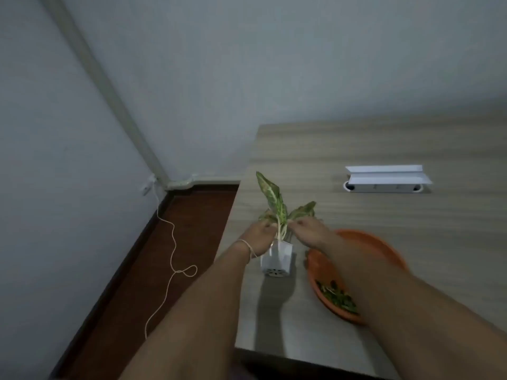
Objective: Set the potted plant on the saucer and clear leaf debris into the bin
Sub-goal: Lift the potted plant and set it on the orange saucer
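A small white pot (276, 260) with a green-and-cream leafy plant (271, 198) is held up above the wooden table (356, 149), its perforated bottom tilted toward me. My left hand (258, 237) grips the pot's rim from the left. My right hand (310, 231) grips the rim and stem base from the right. An orange saucer (384, 246) lies on the table to the right of the pot, partly under my right forearm. Green leaf debris (338, 297) sits in its near part.
A white folded stand-like object (386, 179) lies on the table further back right. Left of the table, a dark red floor (164, 256) carries a thin white cord (171, 259) from a wall socket (148, 186). No bin is in view.
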